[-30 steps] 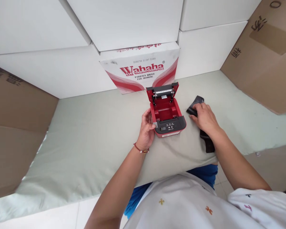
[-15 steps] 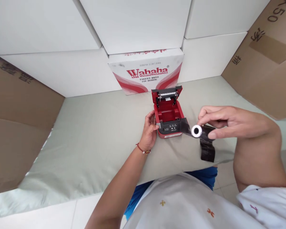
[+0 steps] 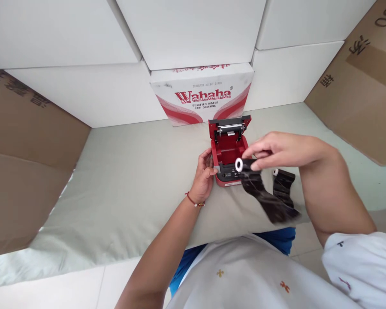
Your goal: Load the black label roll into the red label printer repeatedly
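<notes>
A small red and black label printer (image 3: 230,148) stands with its lid tipped back and its red inside exposed. My left hand (image 3: 203,178) is closed on the printer's left side, thumb at the front corner. Above the printer's front right part, my right hand (image 3: 270,152) pinches a black ribbon roll (image 3: 246,165) with a white core. A loose black strip hangs from that roll toward the bench's front edge. To the right, a second black ribbon roll (image 3: 283,184) lies on the cloth, partly unrolled, its white core end visible.
A white and red Wahaha water carton (image 3: 206,96) is right behind the printer. White boxes (image 3: 193,32) form a wall at the back. Brown cardboard boxes stand left (image 3: 28,171) and right (image 3: 366,98). Pale green cloth (image 3: 138,163) covers the bench.
My right hand has lifted a black ribbon roll off the cloth and carried it left, over the printer's front, its tail trailing. My left hand keeps its hold on the printer.
</notes>
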### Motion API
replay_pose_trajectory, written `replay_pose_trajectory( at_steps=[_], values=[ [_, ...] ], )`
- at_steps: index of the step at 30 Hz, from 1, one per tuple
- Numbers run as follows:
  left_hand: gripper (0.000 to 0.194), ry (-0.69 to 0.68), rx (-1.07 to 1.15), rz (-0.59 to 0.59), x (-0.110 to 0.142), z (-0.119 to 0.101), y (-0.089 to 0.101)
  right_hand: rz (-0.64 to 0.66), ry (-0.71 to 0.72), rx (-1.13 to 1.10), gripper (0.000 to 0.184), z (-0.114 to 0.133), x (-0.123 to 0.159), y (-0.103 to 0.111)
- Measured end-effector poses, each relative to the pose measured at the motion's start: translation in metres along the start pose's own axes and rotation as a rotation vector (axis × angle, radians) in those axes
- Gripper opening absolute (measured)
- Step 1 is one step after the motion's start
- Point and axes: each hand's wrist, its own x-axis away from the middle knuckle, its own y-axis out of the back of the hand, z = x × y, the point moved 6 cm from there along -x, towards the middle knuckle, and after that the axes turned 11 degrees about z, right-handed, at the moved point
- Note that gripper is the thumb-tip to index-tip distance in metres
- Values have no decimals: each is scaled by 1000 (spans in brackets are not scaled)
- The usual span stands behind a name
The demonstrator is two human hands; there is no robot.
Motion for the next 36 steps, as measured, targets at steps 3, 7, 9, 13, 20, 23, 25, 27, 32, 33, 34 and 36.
replay_pose_trajectory(
  at_steps=[3,7,9,13,20,23,25,27,32,33,34,36],
  values=[
    [66,-2,-22,4,-1,0,0,-151,-190,83,32,-16,-30,1],
    [55,-49,-196,-44,4,-6,0,-310,-384,297,30,-21,-58,-2],
    [45,-159,-451,-116,13,-21,-4,-344,-445,395,32,-23,-67,-6],
    [40,-545,-1116,-100,39,-57,-46,-352,-517,506,38,-28,-79,-11],
    [36,-567,-1600,100,55,-59,-106,-367,-565,554,34,-31,-84,-9],
    [42,-354,-1682,143,55,-55,-118,-382,-568,567,35,-29,-84,-8],
    [46,-209,-1720,186,57,-53,-126,-380,-574,566,35,-29,-84,-8],
    [49,-123,-1728,239,59,-51,-136,-371,-574,567,34,-28,-84,-9],
    [58,83,-1739,349,64,-38,-151,-354,-557,572,33,-26,-87,-9],
    [59,108,-1760,359,65,-36,-153,-350,-552,569,33,-26,-88,-9],
    [60,123,-1786,368,65,-36,-156,-348,-545,565,33,-26,-89,-9],
    [60,139,-1830,391,65,-35,-161,-344,-532,559,33,-26,-87,-9]
  ],
)
